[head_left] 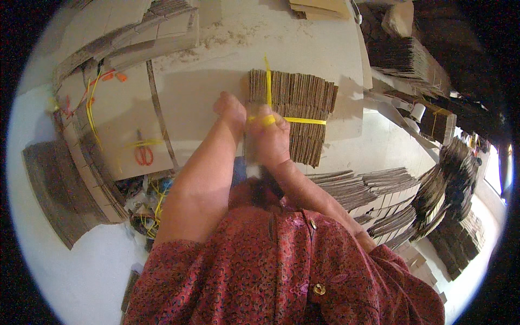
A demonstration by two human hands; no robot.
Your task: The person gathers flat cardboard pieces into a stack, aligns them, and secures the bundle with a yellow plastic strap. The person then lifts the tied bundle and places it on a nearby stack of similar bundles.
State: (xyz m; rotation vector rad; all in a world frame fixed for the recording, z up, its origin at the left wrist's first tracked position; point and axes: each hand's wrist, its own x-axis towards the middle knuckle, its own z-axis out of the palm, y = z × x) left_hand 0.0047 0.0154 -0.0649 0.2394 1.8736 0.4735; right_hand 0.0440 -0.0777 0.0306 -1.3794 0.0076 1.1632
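A bundle of flat brown cardboard pieces (303, 89) stands on edge on a work surface covered with cardboard. Yellow strapping (306, 121) crosses the bundle, one band running sideways and another running away from me over its top. At the bundle's near left corner, my right hand (272, 138) is closed on the yellow strap, which bends around its fingers; the hand is slightly blurred. Just left of the bundle is my left hand (232, 111), with its fingers curled in. Whatever it may hold is hidden.
Red-handled scissors (143, 155) lie on the cardboard sheet (189, 86) at left, under a yellow strip. Loose yellow straps (93, 116) and orange pieces (115, 76) lie farther left. Cardboard stacks stand at far left (146, 38), at right (374, 189) and far right (406, 62).
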